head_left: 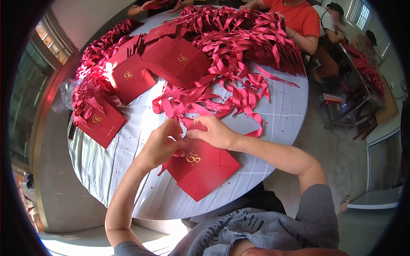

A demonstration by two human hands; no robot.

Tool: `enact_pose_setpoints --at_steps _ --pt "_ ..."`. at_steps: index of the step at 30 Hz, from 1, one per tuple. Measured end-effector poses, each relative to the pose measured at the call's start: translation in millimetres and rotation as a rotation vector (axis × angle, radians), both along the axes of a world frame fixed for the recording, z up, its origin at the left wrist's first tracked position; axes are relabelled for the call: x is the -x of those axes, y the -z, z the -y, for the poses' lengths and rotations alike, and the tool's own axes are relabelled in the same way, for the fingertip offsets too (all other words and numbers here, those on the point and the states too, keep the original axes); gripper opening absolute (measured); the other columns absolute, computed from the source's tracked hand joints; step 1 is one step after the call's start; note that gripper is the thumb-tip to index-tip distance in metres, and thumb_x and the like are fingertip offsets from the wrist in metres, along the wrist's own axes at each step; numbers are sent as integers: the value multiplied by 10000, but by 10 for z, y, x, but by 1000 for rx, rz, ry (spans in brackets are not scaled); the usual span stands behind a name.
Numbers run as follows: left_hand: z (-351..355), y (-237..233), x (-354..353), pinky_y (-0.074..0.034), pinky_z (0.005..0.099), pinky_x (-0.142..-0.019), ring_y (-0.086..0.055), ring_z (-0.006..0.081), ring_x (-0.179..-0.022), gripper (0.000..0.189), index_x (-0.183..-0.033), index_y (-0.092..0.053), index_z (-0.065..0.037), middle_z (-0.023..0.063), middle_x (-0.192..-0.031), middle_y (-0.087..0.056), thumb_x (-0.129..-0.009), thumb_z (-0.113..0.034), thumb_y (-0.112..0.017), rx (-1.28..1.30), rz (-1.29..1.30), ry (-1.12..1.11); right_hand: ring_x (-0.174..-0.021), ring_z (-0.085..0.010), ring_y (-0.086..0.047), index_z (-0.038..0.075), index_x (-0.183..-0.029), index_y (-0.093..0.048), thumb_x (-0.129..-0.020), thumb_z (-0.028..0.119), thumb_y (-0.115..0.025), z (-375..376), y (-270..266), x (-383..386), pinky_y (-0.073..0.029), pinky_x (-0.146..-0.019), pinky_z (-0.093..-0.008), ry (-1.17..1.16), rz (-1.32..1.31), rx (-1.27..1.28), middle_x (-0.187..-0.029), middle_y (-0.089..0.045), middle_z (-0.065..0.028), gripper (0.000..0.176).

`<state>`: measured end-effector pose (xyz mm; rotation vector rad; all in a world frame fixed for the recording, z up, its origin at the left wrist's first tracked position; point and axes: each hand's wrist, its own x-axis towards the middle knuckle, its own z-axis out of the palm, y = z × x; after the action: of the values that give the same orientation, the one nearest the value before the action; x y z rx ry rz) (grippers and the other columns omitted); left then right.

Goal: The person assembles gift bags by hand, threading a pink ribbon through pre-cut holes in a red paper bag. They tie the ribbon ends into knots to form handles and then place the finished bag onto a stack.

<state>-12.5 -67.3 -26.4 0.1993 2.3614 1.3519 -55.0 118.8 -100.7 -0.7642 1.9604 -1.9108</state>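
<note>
Both my forearms reach in over the round table (273,128), bare to the elbow and meeting at the near middle of the white cloth. My left hand (160,145) comes up from the lower left with the wrist bent slightly inward, fingers curled, tips pointing right. My right hand (213,132) comes in from the right with the forearm nearly level, knuckles up, thumb and forefinger turned toward the left hand. The fingertips of both hands meet and pinch a red ribbon (189,124) just above the top edge of a red envelope (203,170). This envelope lies flat on the cloth right below my hands, tilted, gold emblem facing up, its upper corner covered by my left palm. A loose ribbon pile (230,85) lies just beyond my hands. Stacks of envelopes (128,79) sit to the far left. A person in an orange shirt (299,17) sits across the table.
</note>
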Motion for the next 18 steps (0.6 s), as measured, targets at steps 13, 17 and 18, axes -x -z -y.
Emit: enact_pose_setpoints --at_steps 13,17,18 --pt "48 151 -187 -540 306 -730 -616 217 -902 303 -1045 -485 34 144 -1063 -506 -767 83 -597 201 -293 -24 -778 -29 -525 -11 -972 -603 -911 182 -598 -73 -125 -1 -436 -662 -213 -103 89 -36 -850 -602 9 202" --pt "115 221 -187 -537 312 -760 -626 252 -901 285 -1040 -540 48 158 -1088 -514 -766 55 -618 140 -196 -58 -718 -15 -480 -11 -902 -611 -915 188 -592 -78 -208 -16 -398 -612 -197 -73 50 -92 -731 -542 41 200" --pt "118 223 -187 -537 312 -760 -626 252 -901 285 -1040 -540 48 158 -1088 -514 -766 55 -618 138 -198 -58 -718 -15 -480 -11 -902 -611 -915 188 -592 -74 -195 -20 -398 -612 -197 -73 48 -95 -731 -542 41 200"
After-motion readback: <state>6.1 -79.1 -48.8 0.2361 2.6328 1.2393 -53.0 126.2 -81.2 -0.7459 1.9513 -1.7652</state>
